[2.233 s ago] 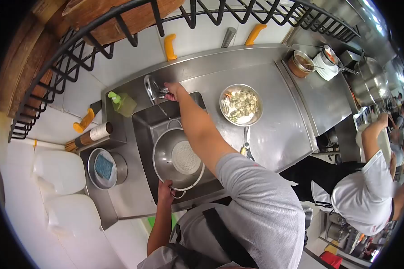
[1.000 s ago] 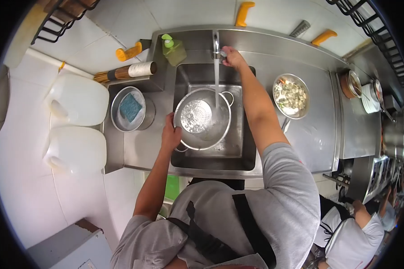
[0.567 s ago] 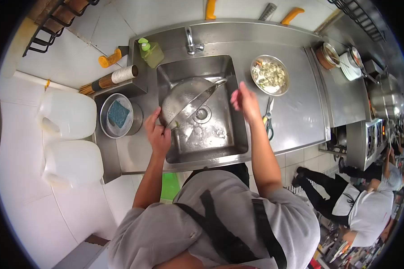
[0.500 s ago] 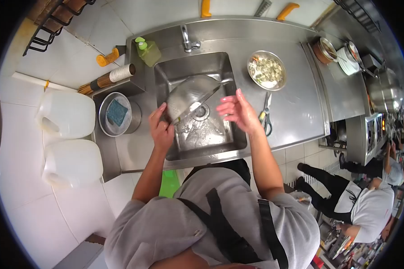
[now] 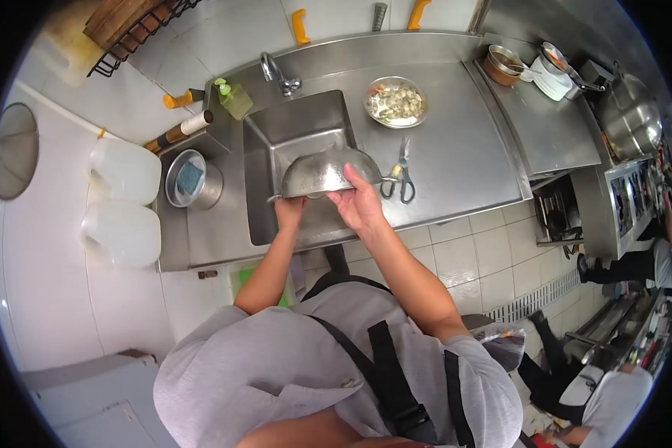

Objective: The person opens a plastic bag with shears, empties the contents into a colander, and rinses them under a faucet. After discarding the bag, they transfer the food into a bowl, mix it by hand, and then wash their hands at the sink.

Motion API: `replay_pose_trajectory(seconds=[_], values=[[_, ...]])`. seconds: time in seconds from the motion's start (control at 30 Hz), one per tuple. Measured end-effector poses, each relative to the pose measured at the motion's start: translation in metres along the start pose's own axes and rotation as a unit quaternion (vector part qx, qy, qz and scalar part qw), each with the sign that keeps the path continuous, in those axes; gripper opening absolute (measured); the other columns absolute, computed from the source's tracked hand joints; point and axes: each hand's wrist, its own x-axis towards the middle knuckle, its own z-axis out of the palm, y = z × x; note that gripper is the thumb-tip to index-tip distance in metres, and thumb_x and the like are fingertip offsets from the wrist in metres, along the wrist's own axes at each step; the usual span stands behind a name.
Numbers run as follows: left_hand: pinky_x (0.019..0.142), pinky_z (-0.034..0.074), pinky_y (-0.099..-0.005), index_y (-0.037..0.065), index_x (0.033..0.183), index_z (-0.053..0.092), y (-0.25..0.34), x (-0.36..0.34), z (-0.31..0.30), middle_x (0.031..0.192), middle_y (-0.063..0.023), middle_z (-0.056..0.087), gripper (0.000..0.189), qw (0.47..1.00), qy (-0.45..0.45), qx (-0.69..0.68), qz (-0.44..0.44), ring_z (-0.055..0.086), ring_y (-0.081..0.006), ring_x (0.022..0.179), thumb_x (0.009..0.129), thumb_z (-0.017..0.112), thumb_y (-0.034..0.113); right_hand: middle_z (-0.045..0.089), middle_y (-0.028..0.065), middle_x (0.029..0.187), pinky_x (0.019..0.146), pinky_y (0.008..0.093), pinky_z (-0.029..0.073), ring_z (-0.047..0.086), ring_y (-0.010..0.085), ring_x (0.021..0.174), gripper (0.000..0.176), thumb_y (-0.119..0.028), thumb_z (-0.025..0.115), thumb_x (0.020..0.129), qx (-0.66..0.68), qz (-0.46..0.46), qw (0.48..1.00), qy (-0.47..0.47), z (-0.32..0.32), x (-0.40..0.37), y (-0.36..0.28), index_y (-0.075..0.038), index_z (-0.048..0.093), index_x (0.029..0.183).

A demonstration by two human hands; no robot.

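Observation:
Over the sink [image 5: 255, 164] I hold a wet, rounded metal bowl with small side handles [image 5: 321, 173], its curved outside turned up and away from me. My left hand [image 5: 290, 212] grips the near rim towards the left end, with the fingers partly hidden under it. My right hand [image 5: 358, 201] is closed on the rim right of the middle, thumb on the outer wall. Right of the bowl lies a pair of scissors [image 5: 402, 176] on the steel counter. Behind them stands a metal bowl of chopped pale food [image 5: 396, 102].
A faucet [image 5: 276, 75] and a soap bottle [image 5: 236, 100] stand behind the sink. On the left are a metal pot with a blue scouring pad [image 5: 190, 179] and two white plastic jugs [image 5: 127, 233]. Pots [image 5: 502, 66] sit at the right; a co-worker [image 5: 612, 403] is at lower right.
The metal bowl has moved towards me and right, its curved outside now up. My right hand, free before, now grips it. My view has shifted, and the co-worker appears lower.

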Motion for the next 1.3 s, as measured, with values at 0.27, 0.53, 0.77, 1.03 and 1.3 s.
replay_pose_trajectory(seconds=[0.27,0.53,0.77,1.03,1.3], values=[[0.082,0.047,-0.0321,0.009,0.121,0.051,-0.008,-0.045,0.003,0.116,-0.0062,0.058,0.047,0.948,0.038,0.197,0.246,0.056,-0.0204,0.104,0.080,0.065,0.027,0.056,0.0130,0.112,0.085,0.0477,0.049,0.056,0.0278,0.104,0.036,-0.018,0.056,0.088,-0.021,0.031,0.998,-0.048,-0.004,-0.039,0.006,-0.001,0.046,0.118],[0.096,0.036,-0.0418,0.013,0.133,0.034,-0.032,-0.003,-0.098,0.122,-0.0285,0.047,0.066,0.778,-0.117,0.591,0.181,0.043,-0.0406,0.117,0.072,0.055,-0.001,0.050,0.0031,0.119,0.076,0.0427,0.053,0.053,0.0209,0.106,0.048,-0.011,0.062,0.085,-0.129,-0.097,0.985,-0.055,-0.034,-0.073,-0.008,-0.013,0.040,0.127],[0.076,0.048,-0.0376,0.007,0.105,0.058,0.011,0.052,-0.126,0.087,-0.0199,0.062,0.037,0.893,-0.123,0.433,-0.015,0.061,-0.0328,0.082,0.069,0.057,-0.003,0.060,0.0013,0.099,0.072,0.0342,0.054,0.059,0.0135,0.091,0.029,-0.015,0.062,0.086,-0.115,-0.129,0.985,-0.026,-0.045,-0.088,-0.009,-0.009,0.054,0.113],[0.055,0.048,-0.0370,0.001,0.078,0.061,0.021,0.099,-0.075,0.070,-0.0138,0.060,0.007,0.815,0.076,0.481,0.313,0.059,-0.0246,0.055,0.076,0.058,0.008,0.063,0.0018,0.098,0.081,0.0347,0.050,0.060,0.0141,0.091,0.029,-0.018,0.064,0.084,-0.090,-0.174,0.980,-0.043,-0.072,-0.145,-0.080,-0.007,0.057,0.110],[0.067,0.046,-0.0275,-0.003,0.100,0.053,0.106,-0.055,0.255,0.076,-0.0077,0.058,0.017,0.891,-0.249,0.187,0.330,0.057,-0.0148,0.068,0.091,0.050,0.012,0.058,0.0064,0.102,0.077,0.0392,0.051,0.059,0.0202,0.089,0.036,-0.018,0.063,0.084,-0.104,-0.474,0.868,0.109,-0.200,-0.413,-0.262,-0.004,0.050,0.114]])
